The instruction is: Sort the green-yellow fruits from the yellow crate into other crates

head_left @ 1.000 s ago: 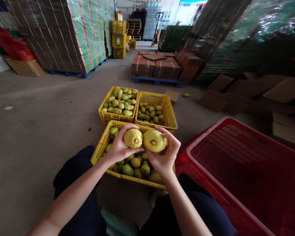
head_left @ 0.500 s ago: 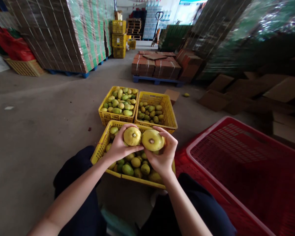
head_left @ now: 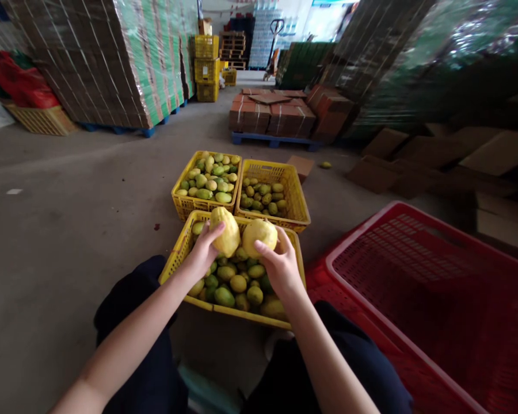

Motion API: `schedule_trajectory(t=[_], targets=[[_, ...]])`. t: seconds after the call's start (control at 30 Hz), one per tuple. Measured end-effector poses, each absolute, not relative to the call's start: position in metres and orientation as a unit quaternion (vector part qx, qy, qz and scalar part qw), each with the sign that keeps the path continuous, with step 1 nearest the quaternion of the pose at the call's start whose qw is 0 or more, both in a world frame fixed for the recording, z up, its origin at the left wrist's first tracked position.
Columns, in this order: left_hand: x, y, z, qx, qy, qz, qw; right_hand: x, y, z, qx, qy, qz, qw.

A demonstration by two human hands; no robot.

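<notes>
Your left hand (head_left: 202, 253) grasps 1 pale-yellow, ridged oval fruit (head_left: 227, 234); your right hand (head_left: 285, 270) grasps 1 pale-yellow, rounder fruit (head_left: 258, 233). Both are above the nearest yellow perforated-plastic crate (head_left: 178, 253), thumbs in front, likely so most skin shows. Beyond that crate sit 2 yellow plastic fruit crates (head_left: 205, 208) (head_left: 297, 192); right of it, 1 red plastic crate (head_left: 328, 293), seemingly for easy reach.

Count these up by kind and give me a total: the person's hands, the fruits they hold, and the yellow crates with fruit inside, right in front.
Left hand and right hand: 2
Held fruits, one in each hand: 2
Yellow crates with fruit inside: 3
Total: 7
</notes>
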State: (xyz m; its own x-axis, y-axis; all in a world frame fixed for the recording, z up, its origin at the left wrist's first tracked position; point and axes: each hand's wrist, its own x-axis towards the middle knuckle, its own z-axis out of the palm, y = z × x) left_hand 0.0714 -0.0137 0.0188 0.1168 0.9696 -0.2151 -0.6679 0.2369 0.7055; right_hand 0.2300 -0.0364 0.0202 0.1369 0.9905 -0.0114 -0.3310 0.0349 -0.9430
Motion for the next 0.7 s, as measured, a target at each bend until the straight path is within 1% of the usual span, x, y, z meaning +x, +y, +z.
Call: schedule_trajectory(t=[0.07,0.13,0.33,0.47,0.7], targets=[[0.073,-0.010,0.019,0.164,0.323,0.566,0.741,0.229,-0.035,0.022,-0.419,-0.325,0.611,0.588],[0.075,-0.008,0.021,0.116,0.320,0.563,0.753,0.229,-0.034,0.022,-0.404,-0.307,0.643,0.574],[0.072,-0.006,0.029,0.070,0.317,0.565,0.758,0.233,-0.027,0.019,-0.369,-0.273,0.665,0.589],[0.072,-0.005,0.031,0.058,0.364,0.557,0.745,0.237,-0.020,0.013,-0.347,-0.270,0.661,0.609],[0.074,-0.010,0.031,0.078,0.406,0.529,0.741,0.231,-0.021,0.013,-0.335,-0.206,0.714,0.579]])
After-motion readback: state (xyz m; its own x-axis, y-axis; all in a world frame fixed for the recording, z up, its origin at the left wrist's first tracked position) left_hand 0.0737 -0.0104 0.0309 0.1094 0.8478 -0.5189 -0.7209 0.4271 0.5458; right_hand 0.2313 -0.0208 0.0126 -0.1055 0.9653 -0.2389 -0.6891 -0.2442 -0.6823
